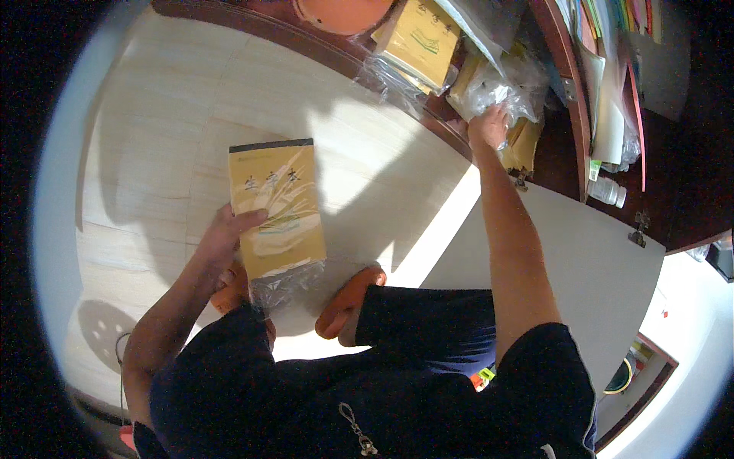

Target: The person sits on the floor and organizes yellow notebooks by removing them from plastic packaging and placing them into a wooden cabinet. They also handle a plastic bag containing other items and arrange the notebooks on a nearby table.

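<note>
My left hand (pixel 229 231) grips a yellow exercise book (pixel 279 222) by its left edge, thumb across the cover. The book has a dark top edge and clear plastic wrap that hangs loose below it. My right arm reaches into the low cabinet (pixel 443 126), where my right hand (pixel 488 130) is closed on a crumpled clear plastic bag (pixel 501 88). Yellow-brown books or paper (pixel 524 145) lie under and beside that bag. Its fingertips are partly lost in the glare. Left of it lies another stack of yellow exercise books (pixel 420 46), also with loose plastic.
A white cabinet door (pixel 550 252) hangs open by my right arm, with metal hinges (pixel 639 229). Upright papers and folders (pixel 612 92) fill the right compartment, near a clear plastic bottle (pixel 608 191). An orange round object (pixel 344 11) sits at the far edge. Orange sandals (pixel 352 302) are on my feet.
</note>
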Motion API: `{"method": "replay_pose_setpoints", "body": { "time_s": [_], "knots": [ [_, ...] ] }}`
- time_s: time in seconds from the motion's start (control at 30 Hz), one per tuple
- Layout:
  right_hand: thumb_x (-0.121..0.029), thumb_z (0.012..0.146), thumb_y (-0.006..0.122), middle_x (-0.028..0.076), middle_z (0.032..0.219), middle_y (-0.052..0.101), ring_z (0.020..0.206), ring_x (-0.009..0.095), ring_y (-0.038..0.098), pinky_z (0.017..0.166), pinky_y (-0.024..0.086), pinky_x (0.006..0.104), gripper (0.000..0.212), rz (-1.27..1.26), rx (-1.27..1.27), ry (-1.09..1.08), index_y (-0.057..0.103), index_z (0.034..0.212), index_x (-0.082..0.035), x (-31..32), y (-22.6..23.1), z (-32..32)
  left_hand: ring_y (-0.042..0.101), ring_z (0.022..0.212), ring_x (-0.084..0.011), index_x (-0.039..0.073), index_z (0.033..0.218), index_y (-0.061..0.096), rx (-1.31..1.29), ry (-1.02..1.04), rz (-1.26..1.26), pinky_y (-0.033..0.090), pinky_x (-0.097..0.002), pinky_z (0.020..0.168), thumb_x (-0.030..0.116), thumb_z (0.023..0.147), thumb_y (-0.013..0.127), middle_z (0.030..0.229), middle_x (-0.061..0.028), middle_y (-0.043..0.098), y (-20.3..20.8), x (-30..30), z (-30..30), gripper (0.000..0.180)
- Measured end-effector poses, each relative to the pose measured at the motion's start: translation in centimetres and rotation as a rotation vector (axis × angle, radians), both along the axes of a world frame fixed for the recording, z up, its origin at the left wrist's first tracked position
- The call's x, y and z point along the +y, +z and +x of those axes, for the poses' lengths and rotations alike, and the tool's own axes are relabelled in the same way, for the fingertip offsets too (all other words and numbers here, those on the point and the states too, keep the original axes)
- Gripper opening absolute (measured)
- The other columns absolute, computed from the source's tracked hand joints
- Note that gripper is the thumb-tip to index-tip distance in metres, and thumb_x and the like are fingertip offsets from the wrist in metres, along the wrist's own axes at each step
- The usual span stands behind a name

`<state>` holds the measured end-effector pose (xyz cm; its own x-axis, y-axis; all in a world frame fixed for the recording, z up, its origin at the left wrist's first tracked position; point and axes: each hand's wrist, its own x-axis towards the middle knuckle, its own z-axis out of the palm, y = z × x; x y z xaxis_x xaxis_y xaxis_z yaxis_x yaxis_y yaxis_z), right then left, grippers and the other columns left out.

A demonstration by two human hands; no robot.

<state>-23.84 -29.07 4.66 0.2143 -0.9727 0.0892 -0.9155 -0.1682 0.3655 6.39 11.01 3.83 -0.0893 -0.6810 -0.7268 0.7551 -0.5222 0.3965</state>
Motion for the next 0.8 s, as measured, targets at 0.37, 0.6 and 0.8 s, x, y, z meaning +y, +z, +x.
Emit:
{"method": "replay_pose_setpoints", "body": {
  "time_s": [0.37, 0.6, 0.8],
  "knots": [
    [-0.046, 0.076, 0.059, 0.01, 0.08, 0.064, 0.063, 0.026, 0.061, 0.057, 0.047, 0.0336, 0.046, 0.121, -0.18, 0.145, 0.06, 0.089, -0.002, 2.6, 12.9, 5.4, 0.058, 0.089, -0.0189, 0.0, 0.112, 0.049, 0.024, 0.032, -0.015, 0.046, -0.0318, 0.081, 0.017, 0.076, 0.065, 0.101, -0.009, 0.06, 1.2, 0.5, 1.0, 0.043],
    [-0.04, 0.084, 0.049, 0.012, 0.095, 0.062, 0.086, 0.025, 0.058, 0.072, 0.049, 0.0364, 0.042, 1.039, -2.26, -0.649, 0.057, 0.101, -0.002, -1.6, 6.1, 17.4, 0.058, 0.089, -0.0176, 0.0, 0.111, 0.049, -0.18, 0.046, -0.112, 0.046, -0.0303, 0.08, 0.016, 0.074, 0.066, 0.101, -0.0087, 0.06, -2.4, -1.6, 1.1, 0.044],
    [-0.03, 0.085, 0.045, 0.009, 0.1, 0.061, 0.089, 0.023, 0.058, 0.069, 0.048, 0.0393, 0.032, 1.312, -2.565, -0.577, 0.057, 0.1, -0.005, -13.1, -1.2, 16.0, 0.055, 0.095, -0.0193, -0.002, 0.112, 0.047, -0.424, 0.039, 0.018, 0.043, -0.0311, 0.083, 0.011, 0.072, 0.066, 0.107, -0.012, 0.056, -7.0, -1.1, 3.5, 0.047]
  ]
}}
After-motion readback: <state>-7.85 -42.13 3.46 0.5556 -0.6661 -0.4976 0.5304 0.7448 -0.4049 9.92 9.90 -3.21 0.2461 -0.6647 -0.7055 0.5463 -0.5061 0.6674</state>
